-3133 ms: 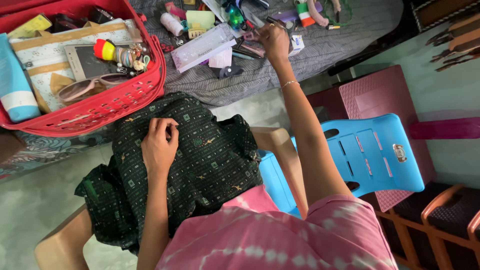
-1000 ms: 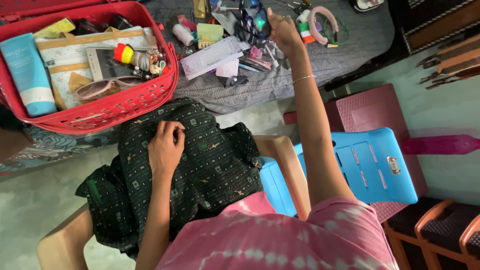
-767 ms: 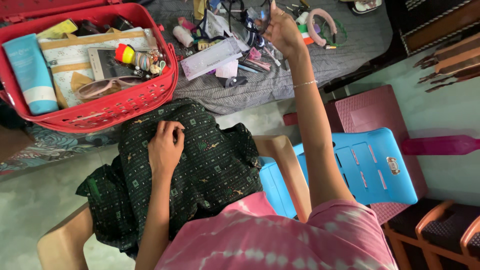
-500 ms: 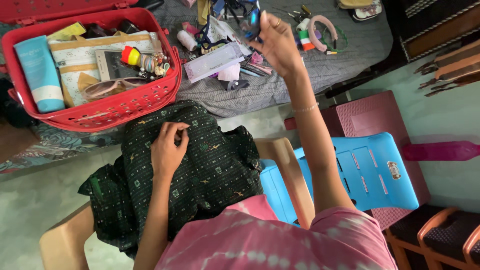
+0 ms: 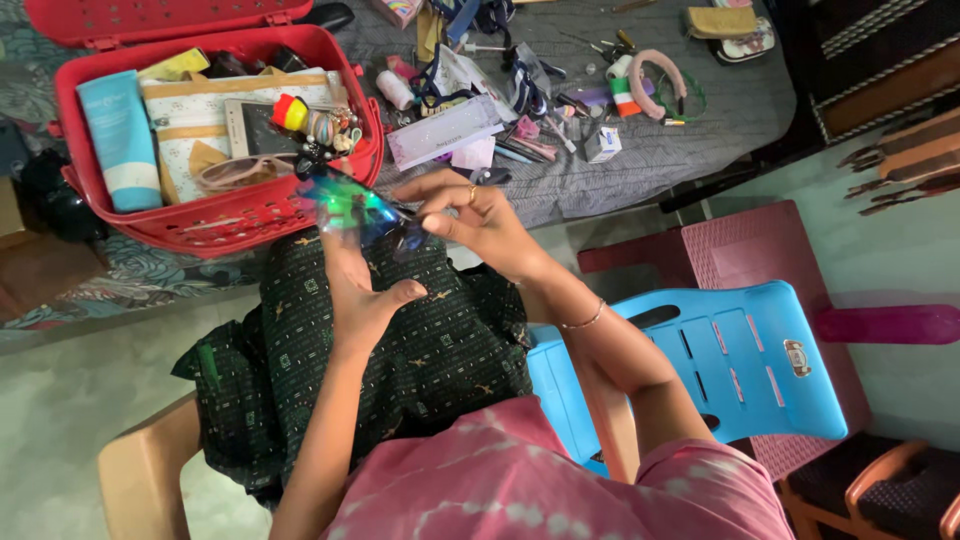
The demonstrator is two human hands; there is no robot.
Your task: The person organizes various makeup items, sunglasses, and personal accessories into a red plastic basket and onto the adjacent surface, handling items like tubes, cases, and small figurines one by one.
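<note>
A grey striped bedcover (image 5: 640, 165) fills the top of the frame, with a red plastic basket (image 5: 250, 205) at the upper left holding an upright blue tube with a white band (image 5: 118, 140) and a cream pouch with tan trim (image 5: 195, 115), and further right a long pale lilac flat pack (image 5: 445, 132) and a small white box (image 5: 602, 144) among scattered bits. At centre, above a dark green patterned cloth (image 5: 400, 350), the left hand (image 5: 362, 290) lies palm-up with fingers spread under a shiny green-and-blue iridescent item (image 5: 360, 208), blurred, while the right hand (image 5: 490, 220) pinches its right end between thumb and fingertips. A blue plastic chair (image 5: 740, 360) sits at lower right.
</note>
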